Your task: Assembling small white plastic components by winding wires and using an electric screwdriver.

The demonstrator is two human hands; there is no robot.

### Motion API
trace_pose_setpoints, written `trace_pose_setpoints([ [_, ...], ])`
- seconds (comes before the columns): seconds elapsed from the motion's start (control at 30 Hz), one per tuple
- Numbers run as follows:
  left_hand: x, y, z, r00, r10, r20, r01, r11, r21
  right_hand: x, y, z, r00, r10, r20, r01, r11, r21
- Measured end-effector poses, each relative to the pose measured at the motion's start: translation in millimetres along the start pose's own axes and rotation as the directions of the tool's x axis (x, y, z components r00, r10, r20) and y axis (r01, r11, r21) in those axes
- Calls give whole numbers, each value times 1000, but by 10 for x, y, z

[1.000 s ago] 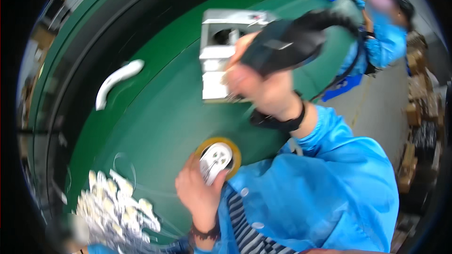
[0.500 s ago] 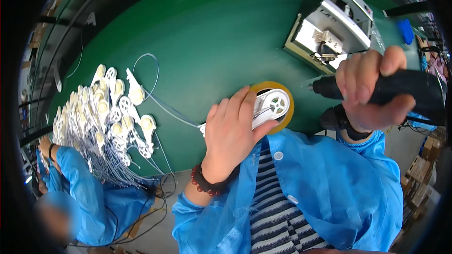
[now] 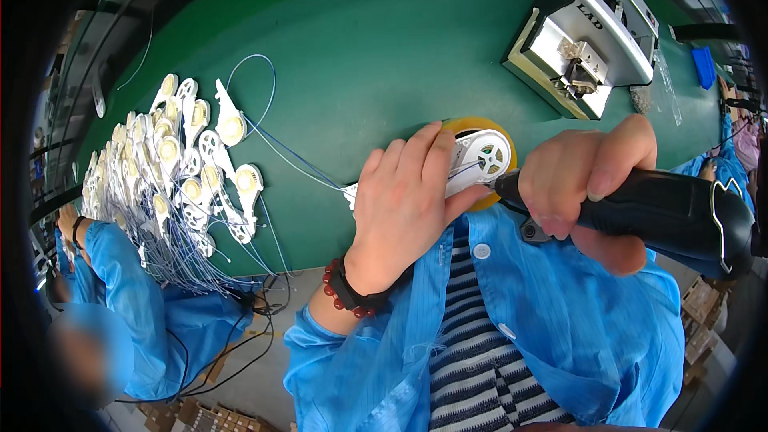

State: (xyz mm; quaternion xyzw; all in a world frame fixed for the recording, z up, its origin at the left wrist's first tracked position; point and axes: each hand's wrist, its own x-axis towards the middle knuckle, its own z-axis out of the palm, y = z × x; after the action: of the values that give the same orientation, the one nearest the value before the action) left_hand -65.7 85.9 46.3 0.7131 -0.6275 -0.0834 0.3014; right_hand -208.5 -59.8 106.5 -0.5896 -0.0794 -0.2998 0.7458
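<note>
My left hand (image 3: 404, 200) lies over a white plastic housing with a round spoked wheel (image 3: 490, 152), fingers across it and thumb along its near edge, pressing it down. Beneath the wheel end is a yellow roll of tape (image 3: 470, 126), partly hidden. A blue-grey cable (image 3: 296, 166) runs from the housing toward the left. My right hand (image 3: 588, 184) is closed round a black electric screwdriver (image 3: 660, 208), held nearly level. Its tip is at the wheel end, close to my left thumb; whether it touches a screw cannot be made out.
A heap of similar white parts with cables (image 3: 168, 168) covers the left of the green table (image 3: 384, 48). A metal and black screw feeder (image 3: 592, 40) stands at the back right, a blue bin (image 3: 704, 68) beyond. A co-worker's blue sleeve (image 3: 128, 272) is at the left.
My right hand has brought the screwdriver down and leftward to the wheel end of the housing. My left hand stays on the housing. The whole view has shifted slightly.
</note>
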Motion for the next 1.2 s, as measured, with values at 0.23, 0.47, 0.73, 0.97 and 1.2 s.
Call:
trace_pose_setpoints([
  [0.23, 25, 7, -3, 1000, 8, -2, -8, 1000, 3, 7, -16, -37, 999, 31, 15, -31, 999, -20],
  [0.47, -3, 5, -5, 1000, -4, 5, 4, 1000, 7, 9, 13, -4, 1000, 8, 9, -9, 1000, 12],
  [0.73, 1, -2, -6, 1000, -1, 7, 1, 1000, 5, 15, 15, 12, 1000, 18, 18, -17, 997, -77],
  [0.97, 26, 18, -11, 999, 20, 30, -21, 999, 43, -13, 60, 33, 995, -15, 94, 30, 987, -159],
  [1.2, 36, 2, 24, 1000, -4, 7, 4, 1000, 11, 8, 5, 20, 991, -30, 132, 58, 975, -213],
])
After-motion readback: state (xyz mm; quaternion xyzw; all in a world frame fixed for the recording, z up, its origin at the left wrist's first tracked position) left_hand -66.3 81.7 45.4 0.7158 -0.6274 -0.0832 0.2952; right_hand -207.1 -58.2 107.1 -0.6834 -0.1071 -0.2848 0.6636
